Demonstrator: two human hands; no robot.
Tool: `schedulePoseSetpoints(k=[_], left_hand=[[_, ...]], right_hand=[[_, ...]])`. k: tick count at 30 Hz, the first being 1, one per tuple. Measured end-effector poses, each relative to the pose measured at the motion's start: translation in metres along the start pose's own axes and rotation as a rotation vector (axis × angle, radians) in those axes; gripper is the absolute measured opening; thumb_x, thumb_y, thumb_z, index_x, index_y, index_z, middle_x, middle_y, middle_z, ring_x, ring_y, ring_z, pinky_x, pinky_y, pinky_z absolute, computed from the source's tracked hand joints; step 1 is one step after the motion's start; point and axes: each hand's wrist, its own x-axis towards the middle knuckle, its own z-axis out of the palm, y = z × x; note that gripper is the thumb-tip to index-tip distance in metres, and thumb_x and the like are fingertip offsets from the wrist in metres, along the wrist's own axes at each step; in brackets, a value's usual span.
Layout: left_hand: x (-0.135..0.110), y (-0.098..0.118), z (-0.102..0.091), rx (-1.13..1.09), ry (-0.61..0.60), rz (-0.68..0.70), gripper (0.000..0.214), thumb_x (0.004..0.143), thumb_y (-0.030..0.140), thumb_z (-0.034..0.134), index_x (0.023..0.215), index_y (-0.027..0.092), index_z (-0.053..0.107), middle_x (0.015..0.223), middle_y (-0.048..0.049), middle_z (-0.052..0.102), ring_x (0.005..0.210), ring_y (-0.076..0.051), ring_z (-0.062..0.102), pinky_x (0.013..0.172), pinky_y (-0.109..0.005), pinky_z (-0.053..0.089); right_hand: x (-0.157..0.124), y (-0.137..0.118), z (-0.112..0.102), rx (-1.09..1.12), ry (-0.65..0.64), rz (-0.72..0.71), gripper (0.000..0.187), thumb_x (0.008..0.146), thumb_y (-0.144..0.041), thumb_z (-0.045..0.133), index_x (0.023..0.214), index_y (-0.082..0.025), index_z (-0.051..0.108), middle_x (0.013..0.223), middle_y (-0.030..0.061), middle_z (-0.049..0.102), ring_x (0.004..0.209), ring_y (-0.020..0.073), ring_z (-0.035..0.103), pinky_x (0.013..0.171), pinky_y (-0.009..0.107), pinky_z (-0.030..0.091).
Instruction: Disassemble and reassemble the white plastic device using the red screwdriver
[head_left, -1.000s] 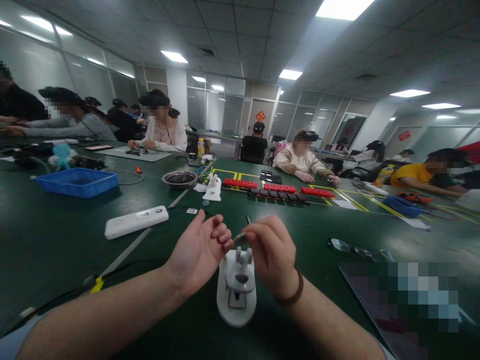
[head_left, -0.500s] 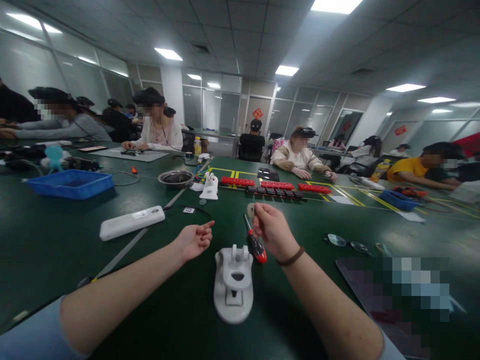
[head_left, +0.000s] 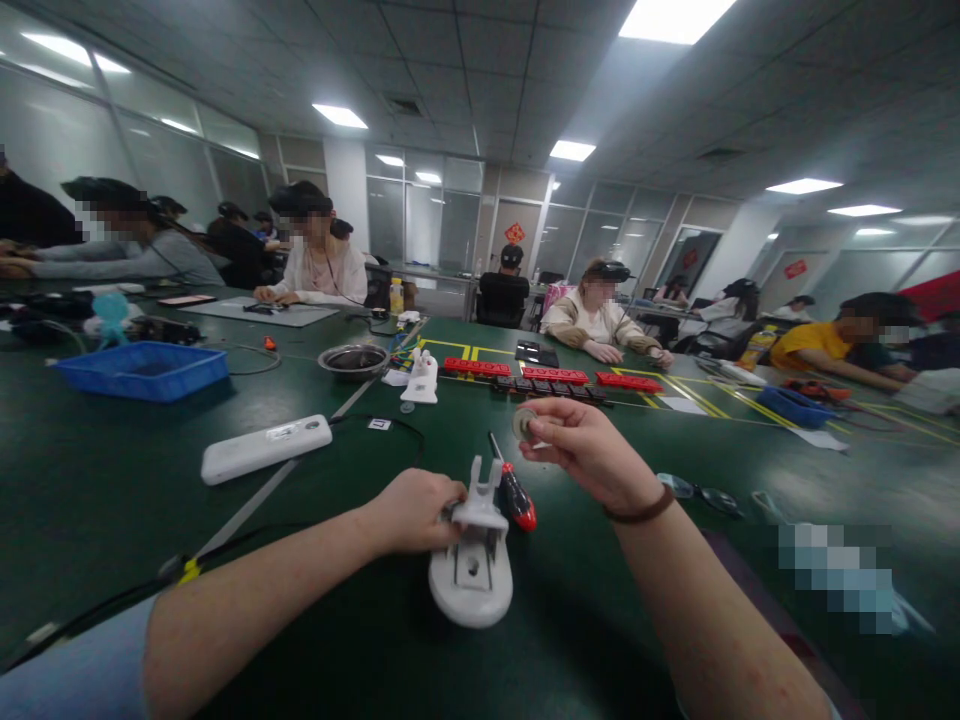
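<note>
My left hand has its fingers closed on the upper left side of a white plastic clip-like base. That base stands on the green table, its two-pronged upper part tilted up over a slot and a small hole. My right hand pinches a small round pale disc between thumb and fingers, above and to the right of the base. Between them lies a screwdriver with a black and red handle, just behind the base and touched by neither hand.
To the left lie a white oblong device, a blue tray and a metal bowl. Another white pronged part stands behind. Red strips lie farther back, glasses at right. Co-workers sit around the table.
My left hand has moved right and taken hold of the white base, whose upper part now stands more upright. My right hand, with the disc, has shifted right and turned.
</note>
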Motion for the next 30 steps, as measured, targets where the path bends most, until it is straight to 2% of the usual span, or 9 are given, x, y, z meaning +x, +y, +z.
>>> schedulePoseSetpoints(k=[4,8,11,14,17,20,25,30], left_hand=[[0.015,-0.005,-0.014,-0.052,-0.036,-0.181,0.042,0.078,0.041,0.034,0.062,0.013,0.06,0.062,-0.0085,0.058,0.054,-0.016,0.051,0.05,-0.025,0.033],[0.014,-0.011,-0.016,-0.172,-0.106,-0.211,0.046,0.078,0.048,0.033,0.068,0.013,0.062,0.068,-0.0078,0.06,0.055,-0.015,0.052,0.048,-0.022,0.033],[0.008,-0.009,-0.018,-0.224,-0.135,-0.225,0.044,0.077,0.048,0.037,0.066,0.014,0.061,0.066,-0.0067,0.059,0.054,-0.014,0.05,0.045,-0.021,0.031],[0.0,-0.006,-0.026,-0.213,-0.188,-0.206,0.042,0.073,0.051,0.042,0.068,0.015,0.062,0.065,-0.0055,0.058,0.052,-0.013,0.048,0.044,-0.02,0.03],[-0.007,-0.001,-0.035,-0.183,-0.242,-0.16,0.041,0.068,0.054,0.049,0.07,0.016,0.063,0.063,-0.0039,0.056,0.05,-0.013,0.046,0.043,-0.02,0.028],[-0.013,0.006,-0.042,-0.123,-0.258,-0.177,0.041,0.067,0.054,0.05,0.066,0.015,0.063,0.057,-0.0026,0.053,0.046,-0.012,0.042,0.042,-0.021,0.024],[-0.016,0.014,-0.043,-0.032,-0.208,-0.105,0.032,0.07,0.046,0.051,0.064,0.016,0.063,0.058,-0.0019,0.054,0.049,-0.011,0.044,0.045,-0.021,0.023],[-0.015,0.015,-0.042,-0.01,-0.11,-0.102,0.033,0.073,0.045,0.049,0.064,0.016,0.062,0.06,-0.0027,0.055,0.054,-0.013,0.046,0.047,-0.022,0.023]], right_hand=[[0.0,0.009,-0.003,-0.359,-0.051,0.131,0.019,0.064,-0.022,0.069,0.073,-0.011,0.056,0.065,0.0019,0.061,0.058,0.0111,0.059,0.052,0.019,0.05],[0.01,0.035,0.005,-0.665,0.02,0.117,0.009,0.071,-0.019,0.062,0.071,-0.011,0.059,0.062,0.0,0.058,0.049,0.0086,0.053,0.043,0.018,0.044],[0.013,0.045,0.014,-0.836,-0.033,0.103,0.004,0.071,-0.014,0.061,0.074,-0.012,0.064,0.067,0.001,0.061,0.057,0.0105,0.055,0.051,0.02,0.045],[0.008,0.045,0.021,-1.038,-0.08,-0.001,0.011,0.07,-0.008,0.062,0.076,-0.016,0.066,0.071,0.0007,0.061,0.065,0.012,0.056,0.061,0.023,0.045],[0.0,0.044,0.027,-1.206,-0.089,-0.141,0.007,0.068,-0.01,0.066,0.071,-0.017,0.067,0.072,0.0012,0.057,0.067,0.0128,0.053,0.061,0.025,0.043],[-0.008,0.045,0.032,-1.247,-0.107,-0.191,0.005,0.067,-0.014,0.069,0.067,-0.018,0.066,0.078,0.0015,0.053,0.069,0.0132,0.051,0.063,0.026,0.042],[-0.015,0.042,0.036,-1.101,-0.194,-0.144,0.011,0.066,-0.007,0.068,0.064,-0.017,0.063,0.088,0.0017,0.055,0.079,0.0134,0.053,0.072,0.027,0.043],[-0.019,0.039,0.039,-1.143,-0.164,-0.175,0.017,0.065,-0.001,0.064,0.06,-0.014,0.056,0.073,-0.0004,0.055,0.068,0.0119,0.052,0.061,0.022,0.042]])
